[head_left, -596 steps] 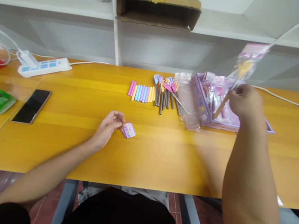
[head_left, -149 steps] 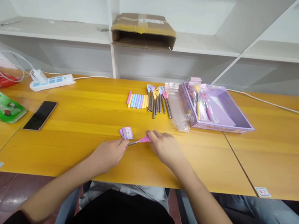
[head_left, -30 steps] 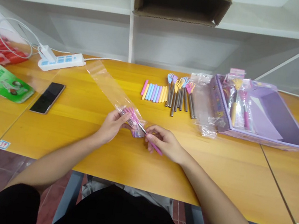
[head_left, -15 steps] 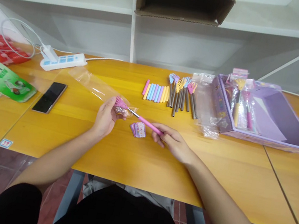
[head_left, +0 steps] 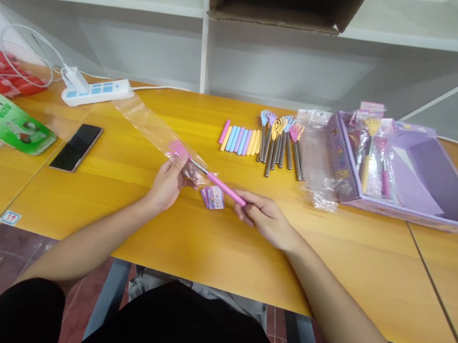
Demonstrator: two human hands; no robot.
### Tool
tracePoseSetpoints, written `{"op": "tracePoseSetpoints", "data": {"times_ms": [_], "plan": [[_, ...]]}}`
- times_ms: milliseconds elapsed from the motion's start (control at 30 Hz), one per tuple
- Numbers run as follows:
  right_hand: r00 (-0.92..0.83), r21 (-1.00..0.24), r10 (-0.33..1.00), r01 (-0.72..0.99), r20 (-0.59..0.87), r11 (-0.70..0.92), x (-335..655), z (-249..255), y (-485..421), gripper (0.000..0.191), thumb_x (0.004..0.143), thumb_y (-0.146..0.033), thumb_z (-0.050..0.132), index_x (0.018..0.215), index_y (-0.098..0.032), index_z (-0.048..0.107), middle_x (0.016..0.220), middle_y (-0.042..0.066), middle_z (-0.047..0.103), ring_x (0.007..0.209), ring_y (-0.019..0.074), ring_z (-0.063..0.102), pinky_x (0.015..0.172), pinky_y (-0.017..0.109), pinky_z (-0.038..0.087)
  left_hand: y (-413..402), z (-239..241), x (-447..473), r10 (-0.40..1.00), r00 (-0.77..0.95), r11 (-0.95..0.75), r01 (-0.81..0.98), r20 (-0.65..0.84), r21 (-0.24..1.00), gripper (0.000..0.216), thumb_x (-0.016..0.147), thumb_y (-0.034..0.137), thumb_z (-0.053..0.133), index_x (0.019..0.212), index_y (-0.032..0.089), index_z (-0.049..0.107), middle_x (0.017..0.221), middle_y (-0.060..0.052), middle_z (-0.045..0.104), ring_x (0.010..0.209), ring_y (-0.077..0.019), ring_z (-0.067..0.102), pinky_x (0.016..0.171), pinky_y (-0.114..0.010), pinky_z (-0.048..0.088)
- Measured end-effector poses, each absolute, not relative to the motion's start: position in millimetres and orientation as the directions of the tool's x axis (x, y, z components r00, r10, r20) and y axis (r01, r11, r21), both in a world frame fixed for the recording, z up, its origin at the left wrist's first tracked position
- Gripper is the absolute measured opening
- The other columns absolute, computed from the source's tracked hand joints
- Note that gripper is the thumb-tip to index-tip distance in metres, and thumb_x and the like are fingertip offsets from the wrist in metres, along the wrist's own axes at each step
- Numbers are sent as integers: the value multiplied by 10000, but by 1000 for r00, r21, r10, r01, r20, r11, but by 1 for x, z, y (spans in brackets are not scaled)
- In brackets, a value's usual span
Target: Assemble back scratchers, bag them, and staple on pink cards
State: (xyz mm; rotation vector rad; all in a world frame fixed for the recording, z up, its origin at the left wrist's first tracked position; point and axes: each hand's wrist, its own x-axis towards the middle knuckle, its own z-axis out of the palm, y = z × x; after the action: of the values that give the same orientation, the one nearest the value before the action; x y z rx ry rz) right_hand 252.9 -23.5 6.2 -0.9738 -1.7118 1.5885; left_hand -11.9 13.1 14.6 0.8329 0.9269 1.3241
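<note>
Right hand pinches the butt of the pink back scratcher between thumb and fingers; the tool slants between the hands near the small cards, judged light and stiff, best gripped by its smooth handle, sparing the slim prongs. Left hand, thumb and fingers pinching, holds the clear bag by the prongs, apparently inside it; film looks limp, slippery. Farther off: loose scratchers, purple tray.
</note>
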Motion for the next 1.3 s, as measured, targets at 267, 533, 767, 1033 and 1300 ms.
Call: {"op": "tracePoseSetpoints", "data": {"times_ms": [267, 533, 767, 1033, 1300], "plan": [[-488, -991, 870, 136, -65, 3, 247, 4, -24, 450, 1065, -338, 525, 1477, -176, 601, 788, -23, 552, 632, 122, 448, 595, 266, 367, 4, 0, -8, 985, 159, 111, -304, -64, 946, 499, 866, 650, 828, 881, 182, 655, 713, -6, 718, 596, -170, 720, 568, -289, 621], [-468, -999, 883, 34, -38, -25, 244, -6, -22, 447, 1003, -251, 565, 1447, -206, 564, 849, -28, 571, 624, 113, 451, 584, 263, 384, 0, -1, -4, 988, 145, 88, -284, -48, 955, 490, 870, 628, 836, 1021, 194, 665, 772, 10, 713, 602, -160, 725, 551, -276, 610], [-460, -996, 888, -68, -16, -53, 247, 2, -20, 389, 1059, -407, 605, 1395, -212, 619, 950, 28, 681, 666, 124, 537, 672, 310, 484, 3, 4, -8, 992, 111, 95, -309, -63, 946, 467, 886, 615, 825, 1052, 203, 681, 767, -1, 732, 629, -169, 738, 570, -279, 608], [-433, -1000, 901, -7, 8, 5, 241, -3, -20, 468, 1015, -507, 711, 1363, -224, 579, 930, 9, 692, 663, 113, 551, 615, 263, 483, -4, 1, -1, 960, 257, 190, -303, -112, 934, 506, 871, 641, 829, 943, 163, 680, 723, -23, 728, 572, -152, 689, 544, -271, 588], [-373, -941, 908, 192, 193, 279, 236, -10, -28, 502, 1023, -458, 726, 1441, -249, 544, 907, 2, 674, 715, 145, 606, 695, 303, 521, -13, -1, 3, 912, 374, 279, -263, -169, 924, 527, 872, 641, 833, 1021, 155, 692, 761, -42, 748, 602, -161, 710, 561, -271, 600]]}}
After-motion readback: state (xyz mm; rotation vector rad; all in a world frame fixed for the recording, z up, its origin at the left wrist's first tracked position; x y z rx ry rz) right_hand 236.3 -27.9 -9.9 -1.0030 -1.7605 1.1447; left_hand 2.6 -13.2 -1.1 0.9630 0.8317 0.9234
